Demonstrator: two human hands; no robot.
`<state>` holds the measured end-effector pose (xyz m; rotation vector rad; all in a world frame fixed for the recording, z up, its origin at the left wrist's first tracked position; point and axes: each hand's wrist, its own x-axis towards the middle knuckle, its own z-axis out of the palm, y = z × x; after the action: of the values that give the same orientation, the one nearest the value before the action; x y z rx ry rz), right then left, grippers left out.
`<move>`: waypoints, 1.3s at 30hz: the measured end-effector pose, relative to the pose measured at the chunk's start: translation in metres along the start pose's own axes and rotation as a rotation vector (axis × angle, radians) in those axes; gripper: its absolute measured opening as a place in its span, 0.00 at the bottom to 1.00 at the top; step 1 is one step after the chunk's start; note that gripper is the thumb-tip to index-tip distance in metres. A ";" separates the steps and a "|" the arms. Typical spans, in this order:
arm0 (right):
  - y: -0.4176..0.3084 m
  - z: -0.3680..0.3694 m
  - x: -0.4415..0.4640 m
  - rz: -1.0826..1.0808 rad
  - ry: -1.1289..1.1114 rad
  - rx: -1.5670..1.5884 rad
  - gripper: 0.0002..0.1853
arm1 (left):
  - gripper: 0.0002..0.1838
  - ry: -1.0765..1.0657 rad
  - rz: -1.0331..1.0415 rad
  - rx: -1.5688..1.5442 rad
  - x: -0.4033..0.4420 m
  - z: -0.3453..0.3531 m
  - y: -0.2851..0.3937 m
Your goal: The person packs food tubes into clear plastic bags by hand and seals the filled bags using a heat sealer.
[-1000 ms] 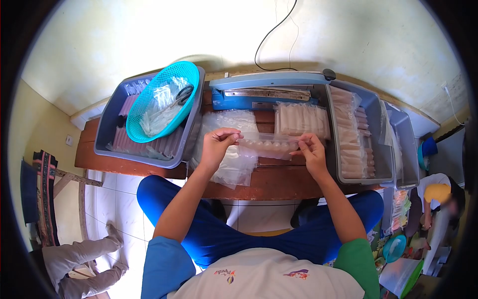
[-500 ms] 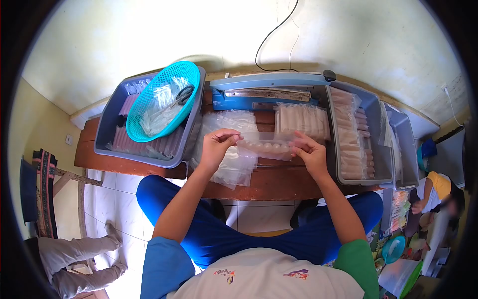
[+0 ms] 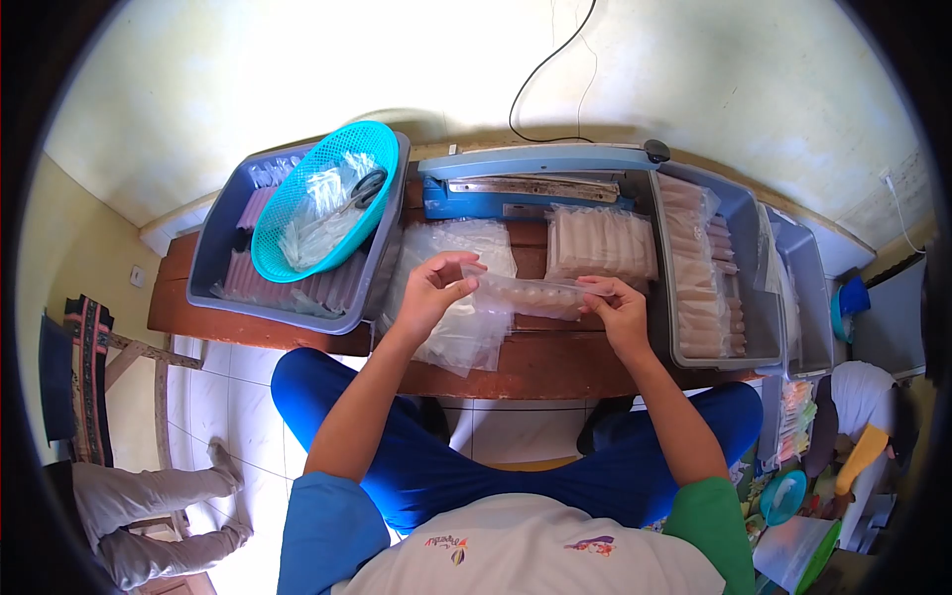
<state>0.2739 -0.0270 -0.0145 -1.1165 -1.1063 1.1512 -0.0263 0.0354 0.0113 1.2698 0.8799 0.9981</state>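
Note:
A clear plastic pack (image 3: 534,296) with a row of pale brownish, rounded-ended sticks inside is stretched between my hands above the wooden table. My left hand (image 3: 433,295) pinches its left end between thumb and fingers. At the other end, my right hand (image 3: 617,310) grips the plastic in the same way. Beneath and left of the pack lie flat clear plastic bags (image 3: 451,342). Just beyond my right hand, a stack of filled packs (image 3: 601,244) rests on the table. Behind it stands a blue impulse sealer (image 3: 476,204) with a long light-blue arm.
At left, a grey tub (image 3: 349,315) of filled packs carries a turquoise basket (image 3: 266,260) with plastic and scissors. Another grey tub (image 3: 762,349) of packs stands right. A seated person's legs (image 3: 164,496) show lower left; another person (image 3: 861,407) bends at far right.
My hands still hold the pack's ends, but its upper edge has tipped down and folded over. My right hand has shifted slightly. The person at far right has bent lower.

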 end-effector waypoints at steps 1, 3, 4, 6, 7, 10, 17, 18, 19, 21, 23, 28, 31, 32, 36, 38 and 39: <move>0.000 0.000 0.000 0.000 0.000 0.000 0.04 | 0.21 -0.057 0.010 -0.030 -0.001 0.000 0.001; 0.001 0.000 0.000 -0.013 0.008 -0.004 0.04 | 0.26 -0.115 0.020 -0.059 -0.001 0.001 0.001; 0.001 0.001 -0.001 -0.013 0.008 -0.004 0.04 | 0.29 -0.157 0.027 0.014 0.000 0.001 0.000; 0.001 0.001 -0.001 -0.021 0.008 0.003 0.04 | 0.32 -0.200 0.033 0.088 0.000 0.000 -0.003; 0.001 0.001 -0.002 -0.021 0.009 0.004 0.04 | 0.28 -0.197 -0.011 0.063 0.001 0.000 -0.006; 0.003 0.001 -0.002 -0.023 0.016 0.024 0.04 | 0.22 -0.158 -0.112 0.105 0.004 -0.006 -0.018; 0.007 -0.002 -0.003 -0.017 0.001 -0.006 0.06 | 0.14 -0.077 -0.078 0.126 0.004 -0.002 -0.027; 0.007 -0.002 -0.003 -0.006 -0.002 -0.003 0.07 | 0.14 -0.078 -0.078 0.126 0.004 0.000 -0.026; 0.007 -0.002 -0.004 -0.007 -0.002 -0.003 0.07 | 0.13 -0.069 -0.066 0.100 0.003 0.002 -0.025; 0.007 -0.001 -0.004 -0.016 -0.021 0.021 0.09 | 0.13 -0.059 -0.054 0.075 0.003 0.003 -0.024; 0.007 -0.002 -0.005 -0.049 -0.033 -0.003 0.11 | 0.12 -0.060 -0.060 0.133 0.003 0.002 -0.024; 0.004 0.003 -0.005 -0.040 0.045 -0.002 0.14 | 0.11 -0.054 -0.033 0.134 0.003 0.002 -0.031; 0.013 -0.003 -0.004 0.016 0.010 -0.063 0.13 | 0.11 -0.036 -0.003 0.101 0.003 0.003 -0.033; 0.014 -0.002 -0.004 0.003 0.034 -0.043 0.11 | 0.10 -0.024 -0.010 0.104 0.003 0.003 -0.032; 0.015 -0.001 -0.003 -0.047 0.092 -0.024 0.07 | 0.10 0.030 -0.034 0.112 0.002 0.006 -0.029; 0.012 -0.002 -0.004 -0.026 0.093 -0.034 0.07 | 0.10 0.059 -0.025 0.060 0.001 0.007 -0.031; 0.010 -0.002 -0.004 -0.006 0.095 -0.045 0.07 | 0.10 0.059 -0.024 0.060 0.001 0.008 -0.031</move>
<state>0.2742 -0.0309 -0.0249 -1.1900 -1.0655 1.0619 -0.0149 0.0325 -0.0186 1.2826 0.9745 1.0004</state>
